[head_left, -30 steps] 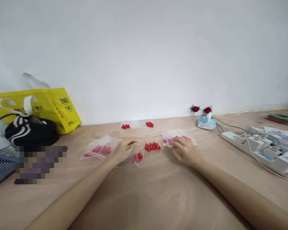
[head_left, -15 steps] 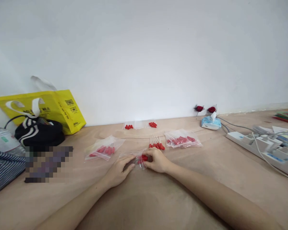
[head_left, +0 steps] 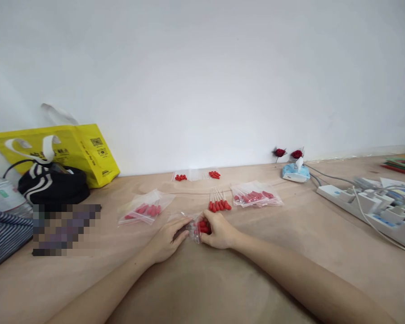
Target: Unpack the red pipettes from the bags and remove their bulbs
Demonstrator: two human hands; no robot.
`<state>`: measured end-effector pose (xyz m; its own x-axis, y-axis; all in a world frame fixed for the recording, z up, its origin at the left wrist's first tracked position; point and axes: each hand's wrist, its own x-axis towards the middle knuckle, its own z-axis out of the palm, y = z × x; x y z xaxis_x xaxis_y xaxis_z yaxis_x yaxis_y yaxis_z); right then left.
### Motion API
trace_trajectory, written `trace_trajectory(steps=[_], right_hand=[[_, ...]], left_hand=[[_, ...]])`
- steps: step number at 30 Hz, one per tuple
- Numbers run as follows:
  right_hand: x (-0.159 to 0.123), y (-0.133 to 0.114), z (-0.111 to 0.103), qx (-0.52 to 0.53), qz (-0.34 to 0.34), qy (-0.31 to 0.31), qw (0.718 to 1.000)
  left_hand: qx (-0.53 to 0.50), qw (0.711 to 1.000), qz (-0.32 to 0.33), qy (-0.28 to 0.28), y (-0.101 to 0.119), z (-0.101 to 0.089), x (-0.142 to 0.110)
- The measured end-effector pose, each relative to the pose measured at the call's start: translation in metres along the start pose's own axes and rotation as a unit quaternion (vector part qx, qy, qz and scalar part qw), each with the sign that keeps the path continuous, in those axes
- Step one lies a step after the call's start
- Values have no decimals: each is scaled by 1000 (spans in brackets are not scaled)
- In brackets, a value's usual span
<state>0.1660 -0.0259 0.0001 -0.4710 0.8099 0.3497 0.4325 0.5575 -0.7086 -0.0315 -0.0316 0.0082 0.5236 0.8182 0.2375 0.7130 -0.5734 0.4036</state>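
My left hand [head_left: 167,238] is closed on the left part of a clear plastic bag [head_left: 193,231], thumb and fingers pinching it low over the table. At the bag's right end, my right hand [head_left: 220,230] curls around several red-tipped sticks [head_left: 202,226]; how far they sit inside the bag is partly hidden by my fingers. Just beyond my right hand lies a row of loose sticks [head_left: 219,205] with red tips and pale shafts. Zip bags of red-tipped pieces lie to the left [head_left: 146,208] and to the right [head_left: 256,195].
Along the wall lie more red pieces on clear bags [head_left: 195,174]. At the left stand a yellow bag [head_left: 97,157], a black pouch [head_left: 57,184] and a striped cloth item [head_left: 6,236]. A tissue pack [head_left: 295,173], red roses [head_left: 280,153] and power strips [head_left: 361,204] with cables occupy the right.
My right hand has shifted slightly down and toward me with the red tips, uncovering more of the loose row. My left hand stays nearly still on the bag.
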Motion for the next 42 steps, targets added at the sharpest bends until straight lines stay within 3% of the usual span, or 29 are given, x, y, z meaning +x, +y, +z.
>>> trace_trajectory(steps=[7, 12, 17, 20, 23, 27, 32, 36, 39, 42], right_hand=[[-6, 3, -1, 93, -12, 12, 996], [-9, 13, -10, 199, 100, 7, 975], [-11, 11, -22, 274, 243, -10, 930], [-10, 6, -21, 348, 247, -1, 904], [-9, 7, -17, 367, 239, 26, 898], [-15, 12, -24, 349, 233, 70, 905], [-31, 19, -67, 318, 213, 113, 917], [-31, 31, -96, 270, 201, 208, 918], [-19, 44, -99, 168, 181, 290, 925], [-6, 54, -89, -44, 136, 312, 939]], left_hand=[[5, 1000, -2, -11, 2, -1, -1], [21, 999, -3, -23, 1, -2, 0], [38, 999, -10, -33, 1, -4, 0], [42, 998, -11, -37, 1, -3, 0], [43, 998, -13, -38, 1, -3, 1], [39, 998, -18, -43, 0, -6, -2], [29, 997, -51, -48, -8, -23, -8], [-3, 996, -65, -65, -1, -35, 1], [18, 998, -58, -31, 19, -31, 26], [84, 995, -58, -21, 47, -14, 62]])
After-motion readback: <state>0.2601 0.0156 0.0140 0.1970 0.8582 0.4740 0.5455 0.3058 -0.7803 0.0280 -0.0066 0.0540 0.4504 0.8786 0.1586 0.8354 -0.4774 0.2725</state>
